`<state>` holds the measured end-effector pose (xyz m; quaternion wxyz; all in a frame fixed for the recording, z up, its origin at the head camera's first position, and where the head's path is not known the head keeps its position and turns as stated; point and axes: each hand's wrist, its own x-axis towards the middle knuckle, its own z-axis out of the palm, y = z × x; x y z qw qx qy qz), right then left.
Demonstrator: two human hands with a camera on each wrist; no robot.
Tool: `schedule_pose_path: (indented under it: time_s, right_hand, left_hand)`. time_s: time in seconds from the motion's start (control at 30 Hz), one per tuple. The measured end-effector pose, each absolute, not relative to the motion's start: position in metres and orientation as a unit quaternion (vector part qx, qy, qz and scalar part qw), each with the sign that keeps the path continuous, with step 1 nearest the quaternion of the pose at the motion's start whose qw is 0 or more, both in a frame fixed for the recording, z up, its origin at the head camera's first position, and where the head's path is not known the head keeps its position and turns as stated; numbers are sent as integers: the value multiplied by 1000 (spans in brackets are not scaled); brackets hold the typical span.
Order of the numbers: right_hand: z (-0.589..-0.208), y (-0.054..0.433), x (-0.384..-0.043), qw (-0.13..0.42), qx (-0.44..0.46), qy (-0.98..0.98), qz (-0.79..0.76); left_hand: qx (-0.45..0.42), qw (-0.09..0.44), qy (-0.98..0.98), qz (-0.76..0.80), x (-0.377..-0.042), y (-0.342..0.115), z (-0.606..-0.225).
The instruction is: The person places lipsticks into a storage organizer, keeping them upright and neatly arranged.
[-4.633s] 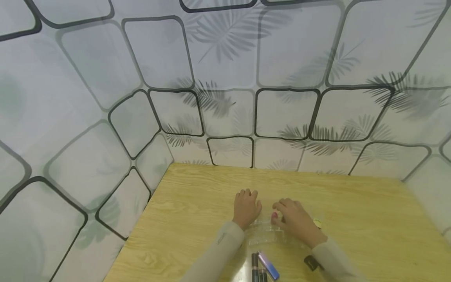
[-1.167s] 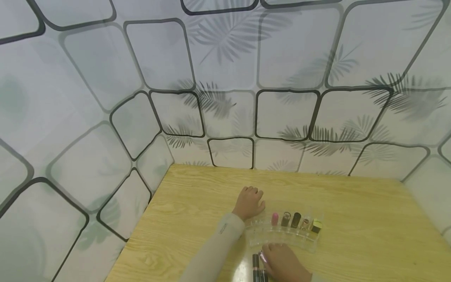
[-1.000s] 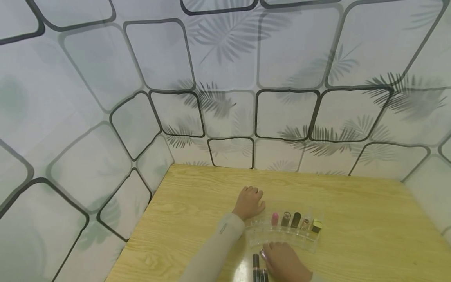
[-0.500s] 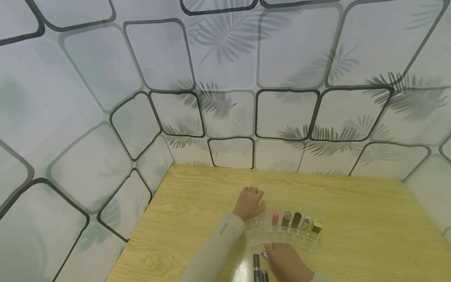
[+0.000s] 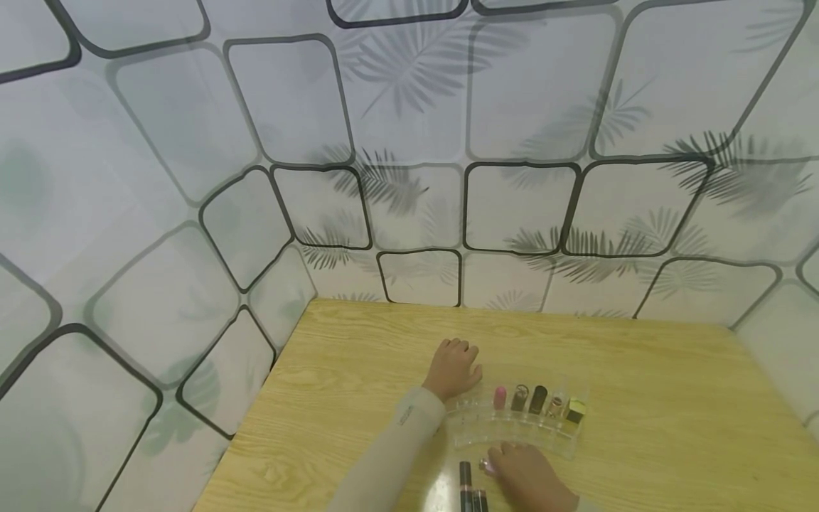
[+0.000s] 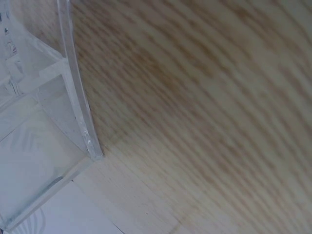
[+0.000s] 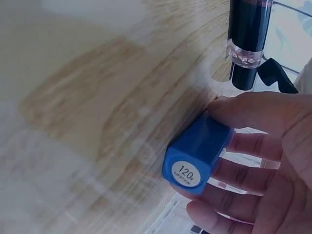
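My right hand point(image 5: 531, 478) pinches a blue lipstick tube point(image 7: 192, 151) between thumb and fingers, low over the table in front of a clear organizer point(image 5: 515, 430). The tube's end label reads 120 LIPSTICK; its pinkish-silver end point(image 5: 486, 466) pokes out left of the fingers. At the organizer's back left corner rests my left hand point(image 5: 453, 366), fingers loosely bent. The left wrist view shows the organizer's clear side wall point(image 6: 78, 102) but no fingers. A pink-topped item point(image 5: 500, 398), a black-capped one point(image 5: 539, 400) and several others stand in the organizer's back row.
Dark cosmetic tubes point(image 5: 466, 487) lie left of my right hand at the bottom edge; one dark tube point(image 7: 247, 29) shows close to the thumb in the right wrist view. The wooden table point(image 5: 358, 398) meets patterned walls at its back and left.
Earlier my right hand was at the pink item in the organizer. It came down to the lipstick tube, which lay on the table, and has since shifted slightly right with it. My left hand stays.
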<state>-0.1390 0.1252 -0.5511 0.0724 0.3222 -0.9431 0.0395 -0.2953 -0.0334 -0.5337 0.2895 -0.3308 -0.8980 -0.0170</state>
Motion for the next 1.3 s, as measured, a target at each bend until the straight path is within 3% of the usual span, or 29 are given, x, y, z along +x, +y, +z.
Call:
schedule_pose_path:
  time_s: [0.37,0.63,1.07,1.3]
  right_hand:
    - [-546,128,-136,102,323,-939,56]
    - [-543,128,-136,67,315,-946,47]
    - [-545,128,-138,89,321,-941,59]
    - [-545,128,-139,98,325,-939,56]
  left_hand:
    - [-328,288,-900,-9,-295,-34,-535]
    - [-329,295,-897,-8,-296,-34,-538]
    - [-327,294,-898,-15,-295,-34,-537]
    - [-339,333,-880,-19,-298,-34,-540]
